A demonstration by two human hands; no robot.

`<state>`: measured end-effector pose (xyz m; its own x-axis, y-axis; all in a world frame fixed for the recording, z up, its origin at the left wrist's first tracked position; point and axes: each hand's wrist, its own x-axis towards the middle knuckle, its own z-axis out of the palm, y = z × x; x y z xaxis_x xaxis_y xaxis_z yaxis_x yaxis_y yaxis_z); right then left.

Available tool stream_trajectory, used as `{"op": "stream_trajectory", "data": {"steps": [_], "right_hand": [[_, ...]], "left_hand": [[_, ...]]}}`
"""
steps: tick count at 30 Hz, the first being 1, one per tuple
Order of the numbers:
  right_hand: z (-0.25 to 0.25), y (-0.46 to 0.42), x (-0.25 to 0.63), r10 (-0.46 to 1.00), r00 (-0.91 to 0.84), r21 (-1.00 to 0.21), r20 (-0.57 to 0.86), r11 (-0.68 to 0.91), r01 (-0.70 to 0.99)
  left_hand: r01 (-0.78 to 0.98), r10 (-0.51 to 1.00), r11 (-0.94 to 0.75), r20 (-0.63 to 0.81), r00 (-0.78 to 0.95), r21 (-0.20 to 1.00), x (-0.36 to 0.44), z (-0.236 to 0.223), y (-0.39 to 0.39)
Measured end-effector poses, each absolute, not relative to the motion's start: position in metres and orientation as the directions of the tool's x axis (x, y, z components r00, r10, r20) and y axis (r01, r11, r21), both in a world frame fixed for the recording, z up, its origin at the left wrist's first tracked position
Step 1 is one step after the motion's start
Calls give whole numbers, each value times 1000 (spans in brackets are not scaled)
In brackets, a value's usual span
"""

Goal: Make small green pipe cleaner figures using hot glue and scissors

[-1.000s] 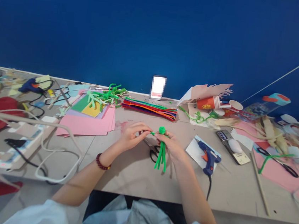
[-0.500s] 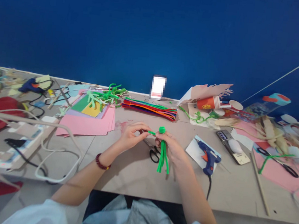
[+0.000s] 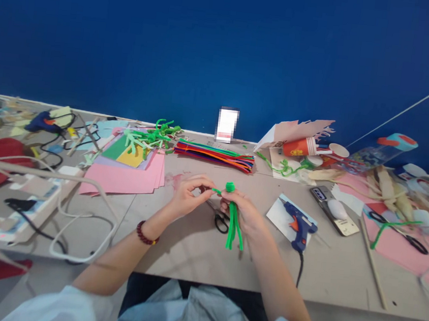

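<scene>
A bunch of green pipe cleaners [image 3: 232, 226] hangs from my right hand [image 3: 246, 211], whose fingers close round it just below the bundled top. One green strand runs out to the left from the bunch. Its end is pinched between the thumb and forefinger of my left hand [image 3: 192, 195]. Beneath the hands lies a pair of black-handled scissors [image 3: 221, 223], partly hidden by my right hand. Straight ahead on the table rests a stack of multicoloured pipe cleaners [image 3: 215, 156].
A blue glue gun [image 3: 299, 224] lies on white card at right, beside a phone [image 3: 334, 211]. Pink paper sheets [image 3: 124, 181] and bent green pipe cleaners [image 3: 155, 136] are at left. A white power strip [image 3: 36, 208] with looping cables occupies the left edge.
The top of the green bunch has shifted slightly left and its loose ends slightly right, so it tilts a little more. Both hands keep their hold.
</scene>
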<state>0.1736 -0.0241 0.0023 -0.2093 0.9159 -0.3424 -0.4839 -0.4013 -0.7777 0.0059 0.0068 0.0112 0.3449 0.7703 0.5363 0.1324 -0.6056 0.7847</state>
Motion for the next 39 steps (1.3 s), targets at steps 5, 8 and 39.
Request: {"op": "stream_trajectory", "data": {"steps": [5,8,39], "right_hand": [[6,-25,172,921,-151,-794,-359,-387,-468],[9,-26,171,921,-95,-820,-379,-382,-426],[16,-42,156,915,178,-870,362,263,417]], "left_hand": [[139,793,-574,506,341,807,7,11,5],[127,807,-555,494,324,822,8,11,4],[-429,954,260,-162,251,865,23,5,-1]]}}
